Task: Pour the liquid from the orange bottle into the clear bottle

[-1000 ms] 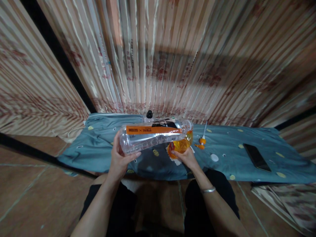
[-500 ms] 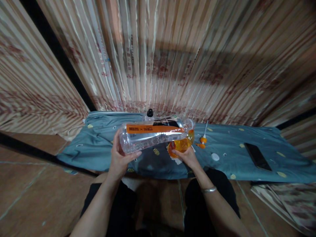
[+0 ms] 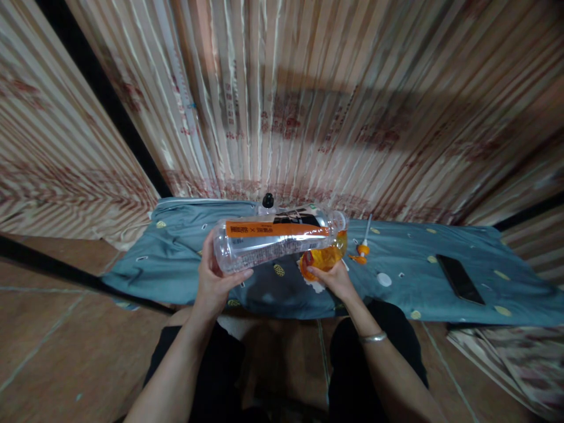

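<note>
Head view: the left hand (image 3: 213,278) curls round the base of a transparent bottle (image 3: 275,239), banded orange, black and silver, its neck tipped toward three o'clock. At that bottle's four o'clock, the right hand (image 3: 333,278) grips a glossy amber bottle (image 3: 329,256); an orange pump (image 3: 362,249) lies at the latter's three o'clock.

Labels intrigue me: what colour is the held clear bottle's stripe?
The stripe is orange, head view.

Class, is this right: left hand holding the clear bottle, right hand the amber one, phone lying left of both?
Not left: the head view shows the phone lying to the right of both. The left hand holds the clear bottle, the right hand the amber bottle.
</note>
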{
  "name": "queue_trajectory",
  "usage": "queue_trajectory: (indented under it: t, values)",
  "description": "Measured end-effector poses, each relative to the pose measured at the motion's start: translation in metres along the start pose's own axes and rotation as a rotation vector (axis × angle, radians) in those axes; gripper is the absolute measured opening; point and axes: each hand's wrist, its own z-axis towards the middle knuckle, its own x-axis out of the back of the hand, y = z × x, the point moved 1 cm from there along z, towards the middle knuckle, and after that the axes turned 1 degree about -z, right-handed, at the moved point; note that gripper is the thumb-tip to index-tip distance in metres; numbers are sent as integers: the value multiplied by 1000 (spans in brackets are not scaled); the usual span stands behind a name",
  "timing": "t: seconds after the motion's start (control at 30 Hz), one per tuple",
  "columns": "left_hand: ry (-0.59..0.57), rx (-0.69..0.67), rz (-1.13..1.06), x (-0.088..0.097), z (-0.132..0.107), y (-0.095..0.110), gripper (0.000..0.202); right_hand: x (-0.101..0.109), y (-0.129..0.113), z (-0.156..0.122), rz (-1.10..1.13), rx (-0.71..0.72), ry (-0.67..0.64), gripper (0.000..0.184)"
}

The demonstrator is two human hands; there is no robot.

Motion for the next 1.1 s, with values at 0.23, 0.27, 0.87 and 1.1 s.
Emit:
queue_trajectory:
  t: [0.23, 0.27, 0.87, 1.1]
  values:
    - [11, 15, -25, -1, 0, 2, 108, 0, 2, 1, -17, 3, 20, 72]
    - [8, 11, -25, -1, 0, 1, 108, 0, 2, 1, -17, -1, 21, 71]
    - [-3, 19, 4, 1, 0, -1, 111, 0, 0, 1, -7, -2, 32, 74]
    - [-15, 11, -7, 2, 0, -2, 109, 3, -3, 2, -5, -1, 10, 71]
